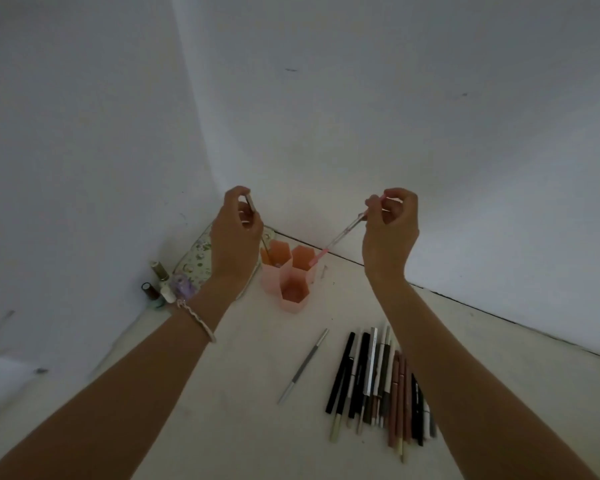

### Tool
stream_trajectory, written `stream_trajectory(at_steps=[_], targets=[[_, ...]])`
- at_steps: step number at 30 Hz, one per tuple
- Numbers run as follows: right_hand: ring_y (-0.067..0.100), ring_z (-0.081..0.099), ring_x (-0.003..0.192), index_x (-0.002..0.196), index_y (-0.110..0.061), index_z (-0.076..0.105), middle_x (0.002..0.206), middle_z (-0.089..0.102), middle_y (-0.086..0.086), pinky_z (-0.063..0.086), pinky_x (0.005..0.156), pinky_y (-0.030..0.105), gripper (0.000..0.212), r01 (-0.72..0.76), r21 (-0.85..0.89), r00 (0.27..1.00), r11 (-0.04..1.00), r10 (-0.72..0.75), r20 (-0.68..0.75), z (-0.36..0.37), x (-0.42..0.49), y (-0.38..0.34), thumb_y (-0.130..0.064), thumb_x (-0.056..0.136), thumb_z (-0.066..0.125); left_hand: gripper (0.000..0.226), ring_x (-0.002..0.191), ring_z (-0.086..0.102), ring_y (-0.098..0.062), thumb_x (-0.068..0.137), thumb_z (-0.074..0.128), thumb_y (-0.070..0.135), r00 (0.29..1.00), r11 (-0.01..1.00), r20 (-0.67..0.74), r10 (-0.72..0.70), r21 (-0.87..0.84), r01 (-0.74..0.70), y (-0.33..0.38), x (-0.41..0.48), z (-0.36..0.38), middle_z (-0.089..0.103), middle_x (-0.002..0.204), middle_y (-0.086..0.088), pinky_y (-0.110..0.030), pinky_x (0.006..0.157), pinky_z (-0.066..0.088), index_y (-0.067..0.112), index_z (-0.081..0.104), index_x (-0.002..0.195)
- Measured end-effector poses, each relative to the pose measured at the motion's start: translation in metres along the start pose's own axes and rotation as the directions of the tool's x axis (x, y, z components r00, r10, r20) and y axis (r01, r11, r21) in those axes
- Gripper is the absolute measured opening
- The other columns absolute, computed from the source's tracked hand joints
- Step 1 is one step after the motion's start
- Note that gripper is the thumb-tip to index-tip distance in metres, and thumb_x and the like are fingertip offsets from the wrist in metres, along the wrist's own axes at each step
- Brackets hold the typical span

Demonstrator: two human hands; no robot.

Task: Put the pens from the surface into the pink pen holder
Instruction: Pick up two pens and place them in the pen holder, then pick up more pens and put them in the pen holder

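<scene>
Above the pink pen holder (288, 275), left hand (234, 237) pinches a thin pen (251, 204) entering its rear-left cell, right hand (390, 230) pinches a pink-tipped pen (340, 235) slanting toward the rear-right cell: best tilt it upright before releasing; remaining pens (378, 382) lie nearer the person.

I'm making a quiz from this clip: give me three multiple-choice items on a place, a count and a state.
1. Where does the lone grey pen lie?
A. left of the pen pile
B. inside the holder
C. on the floral pouch

2. How many compartments does the pink pen holder show?
A. one
B. three
C. five

3. What is the right hand doing?
A. resting flat
B. pinching a pink pen
C. holding a bottle

Answers: 1 A, it lies apart, left of the pen pile. 2 B, three hexagonal openings show. 3 B, the pink pen slants from its grip toward the holder.
</scene>
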State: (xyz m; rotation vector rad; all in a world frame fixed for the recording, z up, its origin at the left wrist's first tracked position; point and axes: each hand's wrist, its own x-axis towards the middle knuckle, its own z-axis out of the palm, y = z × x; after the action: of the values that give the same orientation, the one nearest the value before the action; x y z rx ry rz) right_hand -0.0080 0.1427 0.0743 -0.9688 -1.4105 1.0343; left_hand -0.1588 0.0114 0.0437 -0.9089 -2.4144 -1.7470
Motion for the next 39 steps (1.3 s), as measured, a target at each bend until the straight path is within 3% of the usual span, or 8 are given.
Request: stream_trajectory(at_steps=[5,10,16,20,23,31,35,39], targets=[[0.013,0.069,0.073,0.100,-0.024,0.050,0.085,0.070,0.003,0.055,0.065,0.025,0.011,0.081,0.041,0.993,0.996,-0.084,0.081,0.019,-0.021,0.001,-0.019,0.094,0.058,0.019,0.107,0.055,-0.023,0.091,0.057,0.015,0.976,0.923,0.107,0.188,0.321,-0.213,-0.014,-0.002,-0.002,0.065,0.111,-0.004,-0.030,0.093,0.041,0.014,0.066,0.108],[0.009,0.067,0.078,0.101,-0.029,0.046,0.086,0.065,-0.006,0.052,0.069,0.018,0.011,0.201,-0.055,0.963,0.978,-0.187,0.195,0.040,-0.039,0.016,-0.024,0.097,0.054,0.025,0.108,0.055,-0.018,0.098,0.046,0.012,0.991,0.966,0.025,0.128,0.221,-0.131,-0.004,0.011,-0.022,0.061,0.118,-0.002,-0.030,0.093,0.046,0.015,0.062,0.116],[0.015,0.063,0.103,0.109,-0.022,0.060,0.112,0.066,-0.003,0.053,0.091,0.036,0.015,0.328,-0.299,0.849,0.896,-0.140,0.509,0.047,-0.062,0.043,-0.023,0.097,0.051,0.026,0.090,0.059,-0.008,0.093,0.048,0.004,0.996,0.991,0.073,0.058,0.113,-0.066,0.010,0.004,-0.026,0.061,0.111,0.002,-0.028,0.081,0.054,0.018,0.062,0.109],[0.014,0.063,0.097,0.113,-0.014,0.062,0.115,0.064,-0.002,0.054,0.085,0.034,0.024,0.277,-0.279,0.920,0.919,-0.170,0.354,0.027,-0.058,0.042,-0.010,0.093,0.049,0.015,0.072,0.062,0.001,0.087,0.057,0.007,0.973,0.994,0.226,0.055,0.080,-0.074,0.020,-0.020,-0.009,0.063,0.083,0.009,-0.012,0.064,0.051,0.021,0.060,0.087],[0.014,0.062,0.094,0.114,-0.013,0.061,0.112,0.064,-0.002,0.052,0.082,0.027,0.029,0.227,-0.319,0.947,0.920,-0.131,0.294,0.003,-0.046,0.039,-0.004,0.091,0.047,0.009,0.071,0.062,-0.008,0.086,0.058,0.017,0.840,0.954,0.529,0.118,0.174,-0.244,0.023,-0.058,0.016,0.062,0.076,0.005,-0.020,0.067,0.055,0.021,0.061,0.079],[0.013,0.061,0.072,0.110,-0.019,0.060,0.091,0.067,-0.004,0.054,0.068,0.032,0.027,0.069,-0.426,0.956,0.902,0.062,0.286,-0.067,-0.034,0.054,-0.005,0.092,0.046,0.038,0.110,0.055,-0.025,0.099,0.045,0.027,0.542,0.715,0.813,-0.214,0.508,-0.481,-0.011,-0.140,0.065,0.054,0.124,-0.008,-0.035,0.090,0.046,0.010,0.041,0.133],[0.018,0.061,0.066,0.107,-0.020,0.061,0.082,0.068,0.002,0.053,0.064,0.032,0.022,0.032,-0.501,0.935,0.865,0.151,0.322,-0.089,-0.041,0.070,-0.009,0.094,0.048,0.050,0.112,0.057,-0.026,0.098,0.050,0.012,0.561,0.591,0.772,-0.300,0.612,-0.526,-0.020,-0.160,0.075,0.051,0.128,-0.011,-0.034,0.086,0.047,0.007,0.029,0.143],[0.012,0.060,0.077,0.105,-0.010,0.068,0.094,0.068,-0.002,0.049,0.074,0.026,0.025,0.030,-0.679,0.881,0.734,0.300,0.364,-0.097,-0.043,0.081,-0.010,0.090,0.049,0.047,0.107,0.060,-0.027,0.098,0.042,0.007,0.582,0.673,0.767,-0.271,0.583,-0.454,-0.019,-0.154,0.073,0.057,0.122,-0.011,-0.035,0.084,0.048,0.009,0.030,0.143]])
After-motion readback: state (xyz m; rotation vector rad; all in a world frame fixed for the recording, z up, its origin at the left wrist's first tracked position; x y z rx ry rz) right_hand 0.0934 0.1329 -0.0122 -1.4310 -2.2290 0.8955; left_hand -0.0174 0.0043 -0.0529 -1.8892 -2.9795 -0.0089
